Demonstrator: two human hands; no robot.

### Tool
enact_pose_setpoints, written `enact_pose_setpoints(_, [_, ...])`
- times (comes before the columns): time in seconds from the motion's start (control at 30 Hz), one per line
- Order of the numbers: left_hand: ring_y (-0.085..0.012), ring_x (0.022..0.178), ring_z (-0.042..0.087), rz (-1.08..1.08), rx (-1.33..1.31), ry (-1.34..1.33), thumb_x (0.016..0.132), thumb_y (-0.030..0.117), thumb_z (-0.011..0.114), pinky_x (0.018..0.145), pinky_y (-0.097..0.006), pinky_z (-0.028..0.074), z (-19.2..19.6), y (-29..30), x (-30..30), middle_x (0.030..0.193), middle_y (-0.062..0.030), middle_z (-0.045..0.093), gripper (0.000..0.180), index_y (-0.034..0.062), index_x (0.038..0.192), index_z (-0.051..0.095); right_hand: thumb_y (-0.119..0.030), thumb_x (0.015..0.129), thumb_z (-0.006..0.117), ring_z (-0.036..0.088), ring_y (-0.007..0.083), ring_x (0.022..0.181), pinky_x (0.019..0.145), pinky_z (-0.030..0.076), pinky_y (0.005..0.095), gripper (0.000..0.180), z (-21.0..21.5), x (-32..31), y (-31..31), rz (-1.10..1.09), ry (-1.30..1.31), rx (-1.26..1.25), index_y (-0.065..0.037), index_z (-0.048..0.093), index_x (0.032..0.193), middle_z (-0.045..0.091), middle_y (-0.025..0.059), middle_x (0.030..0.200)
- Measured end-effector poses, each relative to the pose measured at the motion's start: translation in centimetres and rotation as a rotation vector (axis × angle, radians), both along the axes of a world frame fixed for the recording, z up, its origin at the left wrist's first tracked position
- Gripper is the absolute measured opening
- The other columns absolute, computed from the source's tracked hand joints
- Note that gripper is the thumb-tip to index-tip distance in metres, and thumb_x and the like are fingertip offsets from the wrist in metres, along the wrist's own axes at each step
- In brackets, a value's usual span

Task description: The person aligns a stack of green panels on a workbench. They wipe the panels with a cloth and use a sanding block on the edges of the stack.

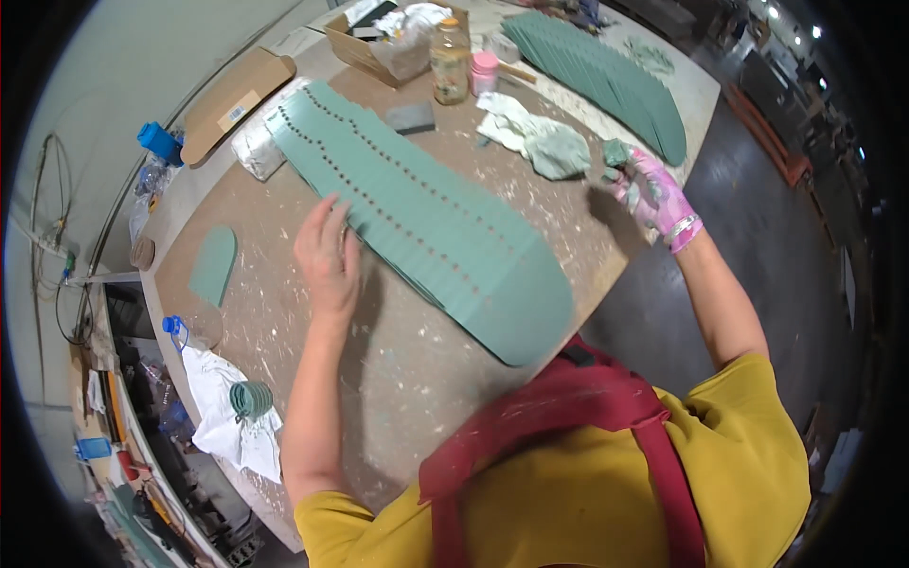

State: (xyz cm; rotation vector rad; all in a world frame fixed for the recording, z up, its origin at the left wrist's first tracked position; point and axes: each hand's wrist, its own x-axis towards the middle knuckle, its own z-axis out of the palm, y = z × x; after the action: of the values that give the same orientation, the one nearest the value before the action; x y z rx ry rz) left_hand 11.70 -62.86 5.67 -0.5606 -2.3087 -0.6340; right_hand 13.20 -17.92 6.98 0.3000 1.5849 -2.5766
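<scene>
A long fanned-out stack of flat green round-ended pieces (426, 222) lies across the table, overlapping like shingles, with two rows of dark dots along it. My left hand (327, 254) is bare and rests at the stack's left edge, fingers apart and holding nothing. On the right, my right hand (655, 194) wears a pink stained glove. Its fingers are closed on a small green-stained wad (615, 154), held over the table's right edge. Whether the wad is sponge or cloth does not show. A crumpled white cloth with green stains (538, 134) lies left of that hand.
Another fanned green stack (601, 80) lies at the back right. Behind the near stack stand a glass jar (451, 62), a pink jar (484, 72) and a cardboard box (365, 55). A single green piece (214, 263) and a green roll (250, 400) sit on the left.
</scene>
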Motion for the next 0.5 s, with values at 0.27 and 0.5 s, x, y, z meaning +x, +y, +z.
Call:
enact_pose_setpoints(0.27, [-0.0256,0.076,0.062,-0.477,0.2,-0.268,0.075,-0.004,0.065,0.07,-0.035,0.047,6.1,13.6,9.7,0.073,-0.0092,0.06,0.02,0.0044,0.093,0.066,-0.021,0.097,0.046,0.063,0.0208,0.085,0.081,0.056,0.0372,0.029,-2.4,5.4,0.7,0.053,-0.042,-0.522,-0.006,0.053,0.121,0.063,0.0084,0.101])
enact_pose_setpoints(0.5, [-0.0159,0.074,0.061,-0.468,0.349,-0.668,0.088,0.003,0.057,0.069,-0.026,0.048,2.7,23.7,12.6,0.079,-0.0086,0.064,0.01,-0.0011,0.094,0.063,-0.023,0.097,0.045,0.06,0.0173,0.092,0.087,0.052,0.0337,0.04,-2.3,5.5,7.5,0.133,0.049,-0.514,-0.002,0.044,0.132,0.06,0.0054,0.107])
